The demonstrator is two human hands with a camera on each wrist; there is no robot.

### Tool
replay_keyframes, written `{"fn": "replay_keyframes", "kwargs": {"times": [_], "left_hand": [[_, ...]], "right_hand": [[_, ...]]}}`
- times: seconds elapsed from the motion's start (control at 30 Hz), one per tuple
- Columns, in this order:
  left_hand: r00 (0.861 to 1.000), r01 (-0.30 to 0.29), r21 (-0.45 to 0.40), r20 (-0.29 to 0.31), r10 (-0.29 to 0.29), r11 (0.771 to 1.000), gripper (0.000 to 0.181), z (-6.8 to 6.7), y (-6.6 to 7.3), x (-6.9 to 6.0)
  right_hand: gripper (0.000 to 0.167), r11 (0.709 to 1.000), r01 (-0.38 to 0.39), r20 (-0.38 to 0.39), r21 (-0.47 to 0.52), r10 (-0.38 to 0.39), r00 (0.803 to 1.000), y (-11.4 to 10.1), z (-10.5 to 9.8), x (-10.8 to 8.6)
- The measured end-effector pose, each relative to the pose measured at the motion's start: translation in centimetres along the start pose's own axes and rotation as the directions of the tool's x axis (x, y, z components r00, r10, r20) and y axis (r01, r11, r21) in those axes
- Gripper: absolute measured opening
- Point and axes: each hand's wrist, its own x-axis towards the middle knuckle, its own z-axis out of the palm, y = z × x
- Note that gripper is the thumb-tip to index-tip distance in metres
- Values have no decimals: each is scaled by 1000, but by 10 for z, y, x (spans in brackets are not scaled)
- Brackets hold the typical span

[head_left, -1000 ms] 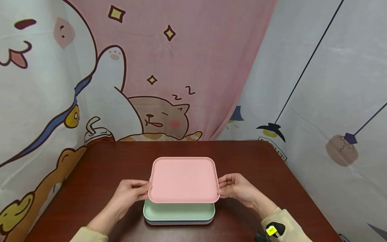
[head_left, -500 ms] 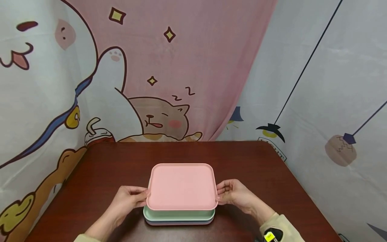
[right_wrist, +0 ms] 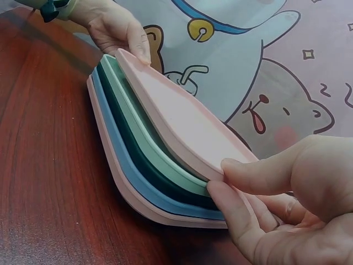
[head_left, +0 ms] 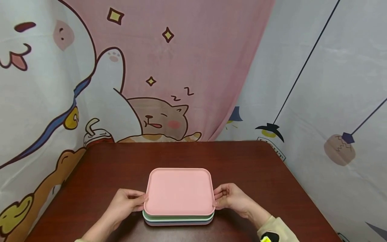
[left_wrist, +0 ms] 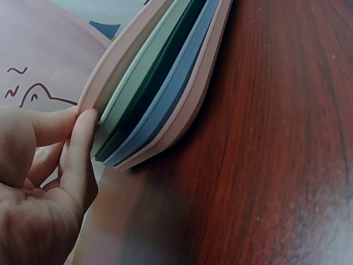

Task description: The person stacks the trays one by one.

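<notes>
A pink rectangular tray (head_left: 180,191) with a raised rim lies just over a stack of like trays in the head view. My left hand (head_left: 125,203) pinches its left rim between thumb and fingers, and my right hand (head_left: 232,200) pinches the right rim. Below it, the right wrist view shows a light green tray (right_wrist: 144,132), a dark green tray (right_wrist: 126,141), a blue tray (right_wrist: 132,179) and another pink tray (right_wrist: 122,182) at the bottom. In that view the top tray tilts slightly, with a narrow gap above the light green one.
The stack stands on a dark reddish-brown wooden table (head_left: 105,168) near its front edge. Behind and beside the table hangs a curtain (head_left: 211,67) printed with cartoon animals and lamps.
Both hands have lowered the pink tray toward the front, down onto the stack. Less of the light green tray shows now, and the stack below has stayed in place.
</notes>
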Motion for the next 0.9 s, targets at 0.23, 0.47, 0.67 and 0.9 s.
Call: {"fn": "replay_keyframes", "kwargs": {"times": [0.23, 0.47, 0.67, 0.9], "left_hand": [[1000, -13, 11, 24, 12, 1000, 27, -2, -2, -1], [998, -60, 62, -23, 61, 996, 23, -2, -8, 0], [998, -55, 64, -33, 58, 996, 23, -2, -10, -2], [999, -43, 69, -28, 45, 997, 25, -2, -9, -5]], "right_hand": [[35, 1000, -5, -14, 2, 5, 1000, 2, 2, -1], [35, 1000, -12, -57, -12, 11, 998, 2, 5, -2], [35, 1000, 0, -72, -15, -2, 997, 1, 8, -3], [35, 1000, 2, -72, -22, -4, 997, 0, 10, -6]]}}
